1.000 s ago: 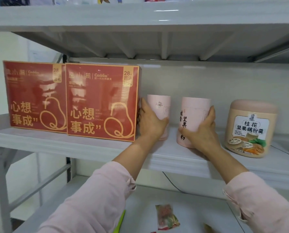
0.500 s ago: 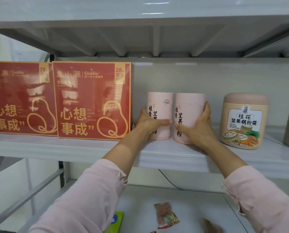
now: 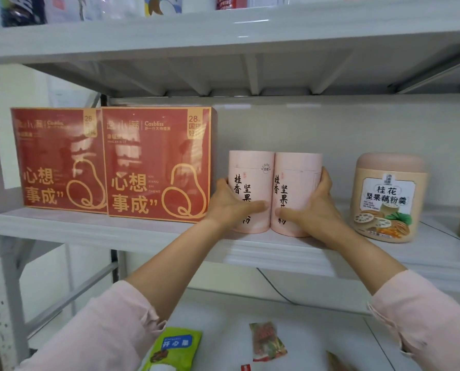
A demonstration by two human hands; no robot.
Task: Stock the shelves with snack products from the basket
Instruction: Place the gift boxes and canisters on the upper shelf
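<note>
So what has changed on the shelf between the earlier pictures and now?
The two pink canisters came together: a second ago a gap stood between them, now the left canister and right canister touch, labels facing front. The left hand and right hand still hold them from the outer sides. The red boxes and the tan jar stayed in place.

You get soft, even light; glare streaks the red boxes [image 3: 156, 164], the upper shelf [image 3: 223, 30] bows at the edges, and the packets [image 3: 175, 349] below look slightly blurred.
</note>
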